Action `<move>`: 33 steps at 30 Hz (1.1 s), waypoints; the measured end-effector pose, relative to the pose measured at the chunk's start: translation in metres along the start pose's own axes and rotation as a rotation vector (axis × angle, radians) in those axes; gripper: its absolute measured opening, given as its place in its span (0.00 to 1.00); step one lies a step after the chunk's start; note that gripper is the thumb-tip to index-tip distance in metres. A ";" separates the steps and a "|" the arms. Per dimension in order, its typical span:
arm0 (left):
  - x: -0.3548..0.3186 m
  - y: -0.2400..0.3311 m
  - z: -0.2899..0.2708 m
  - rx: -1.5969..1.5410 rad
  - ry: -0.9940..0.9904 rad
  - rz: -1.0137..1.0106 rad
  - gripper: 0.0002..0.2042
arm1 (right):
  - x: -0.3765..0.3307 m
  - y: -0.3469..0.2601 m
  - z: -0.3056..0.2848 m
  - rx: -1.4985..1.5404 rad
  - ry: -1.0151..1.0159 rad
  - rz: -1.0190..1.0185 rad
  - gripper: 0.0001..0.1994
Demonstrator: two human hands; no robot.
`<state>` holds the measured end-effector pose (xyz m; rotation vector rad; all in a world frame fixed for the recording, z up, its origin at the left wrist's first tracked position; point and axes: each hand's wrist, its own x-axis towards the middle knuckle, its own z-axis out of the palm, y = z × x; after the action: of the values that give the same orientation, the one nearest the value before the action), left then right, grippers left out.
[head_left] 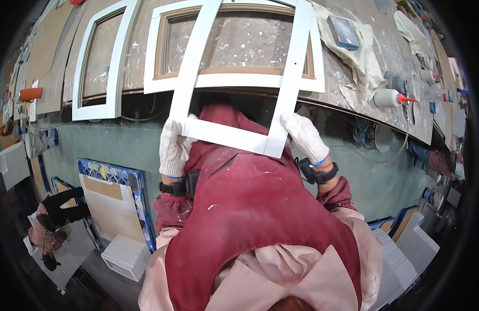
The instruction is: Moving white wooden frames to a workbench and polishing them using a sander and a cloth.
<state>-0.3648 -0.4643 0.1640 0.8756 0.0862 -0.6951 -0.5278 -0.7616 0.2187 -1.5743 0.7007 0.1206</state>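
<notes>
I hold a white rectangular frame (224, 136) by its two near corners, tilted, with its near end in front of my dark red apron. My left hand (174, 149), in a white knit glove, is closed on the left corner. At the right corner my right hand (307, 138), gloved the same way, grips the side rail, with its thumb on the face. The far part of this frame overlaps another white frame (234, 81) with a brown inner edge, lying on the workbench (348, 93). Some of my fingers are hidden behind the rails.
A third white frame (114, 78) lies at the bench's left. Right of centre are a cloth (365, 67), a grey block (344, 32) and a white bottle with a red nozzle (389, 98). Behind me stand a blue crate (142, 202) and stacked panels (397, 262). Another person (46, 228) is at far left.
</notes>
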 end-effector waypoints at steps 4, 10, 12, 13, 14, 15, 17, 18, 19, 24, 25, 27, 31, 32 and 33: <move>-0.007 -0.009 -0.002 -0.159 -0.102 -0.069 0.28 | -0.014 -0.026 -0.031 -1.036 -0.187 -0.694 0.12; -0.002 -0.027 0.037 0.049 -0.208 -0.358 0.25 | 0.007 -0.061 -0.023 -0.981 0.014 -0.825 0.26; 0.000 -0.028 0.048 0.087 -0.248 -0.336 0.23 | 0.030 -0.055 -0.015 -1.269 0.016 -0.766 0.30; 0.000 -0.027 0.049 0.059 -0.262 -0.359 0.22 | 0.044 -0.041 -0.023 -1.363 0.127 -0.790 0.32; 0.000 -0.027 0.047 0.059 -0.238 -0.327 0.22 | 0.058 -0.036 -0.026 -1.301 0.239 -0.858 0.31; -0.002 -0.028 0.050 0.069 -0.234 -0.318 0.21 | 0.062 -0.036 -0.035 -1.293 0.327 -0.819 0.28; -0.005 -0.028 0.049 0.040 -0.253 -0.274 0.19 | 0.063 -0.052 -0.041 -1.144 0.361 -0.656 0.25; -0.006 -0.022 0.044 0.042 -0.232 -0.238 0.19 | 0.054 -0.064 -0.041 -1.012 0.302 -0.531 0.24; -0.008 -0.016 0.042 0.057 -0.271 -0.216 0.19 | 0.049 -0.062 -0.046 -0.928 0.303 -0.575 0.23; -0.023 0.013 0.025 -0.050 -0.261 -0.101 0.18 | 0.019 -0.045 -0.043 -0.770 0.306 -0.639 0.20; -0.028 0.025 0.025 -0.020 -0.221 -0.020 0.18 | 0.010 -0.046 -0.037 -0.752 0.308 -0.629 0.21; -0.034 0.046 0.012 -0.036 -0.202 0.110 0.23 | 0.000 -0.049 -0.030 -0.730 0.305 -0.636 0.21; -0.027 0.107 -0.022 0.153 -0.093 0.334 0.28 | 0.000 -0.039 -0.022 -0.590 0.243 -0.547 0.22; -0.019 0.119 -0.032 0.170 -0.039 0.410 0.27 | 0.001 -0.038 -0.019 -0.527 0.222 -0.505 0.22; -0.011 0.133 -0.046 0.182 -0.067 0.462 0.26 | 0.002 -0.044 -0.014 -0.584 0.198 -0.495 0.22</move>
<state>-0.2850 -0.3668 0.2280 1.0012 -0.2374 -0.3001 -0.5094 -0.7769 0.2581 -2.3020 0.4207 -0.2209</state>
